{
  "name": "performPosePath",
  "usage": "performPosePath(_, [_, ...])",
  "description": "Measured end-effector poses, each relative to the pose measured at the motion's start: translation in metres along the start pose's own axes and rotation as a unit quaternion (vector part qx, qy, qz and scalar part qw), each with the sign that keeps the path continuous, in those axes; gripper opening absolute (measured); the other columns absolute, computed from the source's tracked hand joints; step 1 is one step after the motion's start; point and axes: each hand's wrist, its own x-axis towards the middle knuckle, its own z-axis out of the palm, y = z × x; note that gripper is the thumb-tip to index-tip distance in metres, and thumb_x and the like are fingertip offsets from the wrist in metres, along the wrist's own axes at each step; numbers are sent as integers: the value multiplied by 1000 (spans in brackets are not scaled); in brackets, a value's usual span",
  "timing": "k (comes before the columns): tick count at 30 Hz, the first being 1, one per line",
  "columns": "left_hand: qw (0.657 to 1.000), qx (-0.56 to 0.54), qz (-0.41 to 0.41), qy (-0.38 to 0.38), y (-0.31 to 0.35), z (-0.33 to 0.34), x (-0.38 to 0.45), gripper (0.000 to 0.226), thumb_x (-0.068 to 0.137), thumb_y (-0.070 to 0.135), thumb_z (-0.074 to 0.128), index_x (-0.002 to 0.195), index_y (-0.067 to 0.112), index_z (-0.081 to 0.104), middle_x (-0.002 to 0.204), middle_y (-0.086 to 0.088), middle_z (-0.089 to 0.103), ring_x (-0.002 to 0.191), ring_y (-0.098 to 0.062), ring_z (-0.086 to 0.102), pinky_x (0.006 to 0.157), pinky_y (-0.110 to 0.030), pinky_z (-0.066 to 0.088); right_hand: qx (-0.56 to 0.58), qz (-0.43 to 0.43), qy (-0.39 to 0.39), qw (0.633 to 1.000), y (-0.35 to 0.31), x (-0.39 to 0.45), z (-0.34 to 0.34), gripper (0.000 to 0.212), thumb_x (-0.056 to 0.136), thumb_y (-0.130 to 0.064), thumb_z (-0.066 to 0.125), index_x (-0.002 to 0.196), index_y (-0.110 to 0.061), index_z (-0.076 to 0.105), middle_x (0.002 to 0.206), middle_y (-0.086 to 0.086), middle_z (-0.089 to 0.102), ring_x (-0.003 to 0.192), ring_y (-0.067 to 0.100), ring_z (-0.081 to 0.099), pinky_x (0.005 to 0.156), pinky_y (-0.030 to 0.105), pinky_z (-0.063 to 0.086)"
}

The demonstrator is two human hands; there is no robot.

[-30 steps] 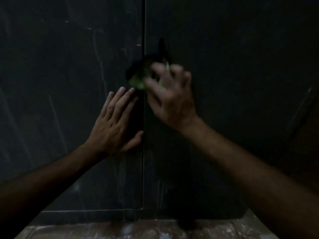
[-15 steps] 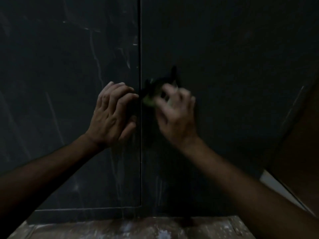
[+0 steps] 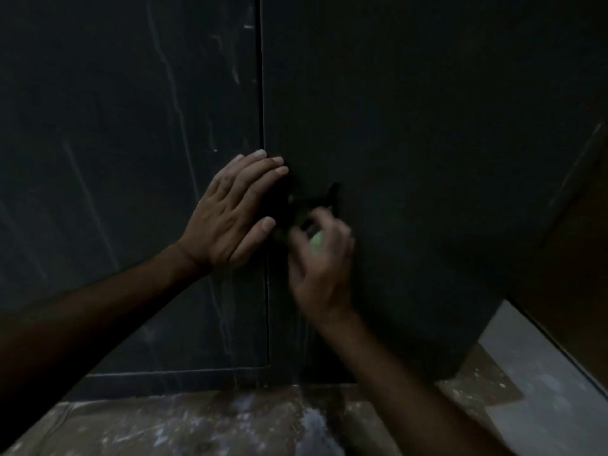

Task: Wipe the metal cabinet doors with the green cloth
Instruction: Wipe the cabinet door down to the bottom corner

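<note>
Dim shot, head view. Two dark grey metal cabinet doors fill the frame: left door [image 3: 131, 192] streaked w/ pale vertical marks, right door [image 3: 427, 159] plainer, a thin vertical seam between them running from 12 o'clock down toward 6.

Left hand [image 3: 230, 212] lies flat on the left door just by the seam, near frame centre; fingers straight and together, tips crossing onto the right door's edge, thumb out toward 4 o'clock. Nothing gripped in it.

Right hand [image 3: 320, 258] sits just at 4 o'clock of the left hand, on the right door, motion-blurred. Fingers curled round a bunched bright green cloth [image 3: 316, 242]; only a small patch of green shows between the fingers, rest hidden or in shadow. Cloth is pressed against the right door close to the seam. A dark shape at 12 o'clock of the right hand — can't tell what it is.

At 6 o'clock, a mottled brown floor [image 3: 197, 422] w/ whitish blotches.
</note>
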Motion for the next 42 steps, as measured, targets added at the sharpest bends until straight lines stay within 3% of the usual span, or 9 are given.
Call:
performPosePath(4, [1000,13,19,-17,-4,-1,-3,62,103,40,32,148,-2,39,154,-20,38,150,-33,26,123,-51,19,-24,-127,-194,973,15,-121,22,25,79,-22,54,95,-30,71,128,3,43,102,25,51,82,37,45])
performPosePath(11, [998,43,19,-33,3,12,-25,57,101,31,47,147,-2,41,156,-22,34,151,-38,21,123,-53,17,28,245,33,968,16,-82,10,39,75,-7,56,111,-21,53,130,14,42,109,32,44,93,37,40])
performPosePath(17, [992,115,31,-30,2,22,-27,70,94,38,60,150,0,39,157,-23,30,150,-40,21,123,-53,17,-2,5,-207,978,16,-169,34,34,78,-16,49,106,-28,66,127,7,45,106,28,46,83,43,57])
performPosePath(21, [992,123,29,-24,1,24,-27,71,95,41,58,150,1,37,158,-21,28,149,-41,21,124,-52,17,2,173,-162,972,39,-184,17,45,61,6,75,100,-16,65,120,9,44,103,29,45,80,44,56])
performPosePath(24, [990,136,25,-21,4,26,-27,72,95,43,57,151,1,37,157,-22,30,148,-41,22,124,-52,16,4,267,-83,960,11,-150,24,35,70,3,65,101,-12,65,123,12,45,110,33,47,87,37,47])
performPosePath(31, [989,143,30,-15,2,29,-28,73,93,43,58,150,1,38,157,-22,31,148,-41,22,123,-54,19,-45,-61,-307,949,11,-201,43,26,76,-24,57,94,-30,75,125,1,46,101,25,55,87,39,43])
performPosePath(34, [990,135,30,-13,0,29,-28,73,94,44,58,150,2,38,156,-23,33,148,-42,23,123,-54,19,-73,62,-325,941,50,-224,13,40,57,-29,89,94,-27,74,118,6,53,99,28,56,87,44,48])
performPosePath(38, [990,140,26,-2,2,30,-28,72,94,44,58,149,1,40,156,-23,34,147,-42,24,122,-55,21,-90,257,-285,919,42,-220,3,44,60,-8,88,99,-17,72,113,12,57,99,30,56,77,41,56])
performPosePath(42, [989,144,27,-5,1,31,-27,73,93,45,59,149,1,41,155,-23,35,147,-42,24,122,-55,21,13,192,-300,934,-22,-214,42,34,61,-5,82,90,-21,73,103,4,61,83,23,60,63,30,54])
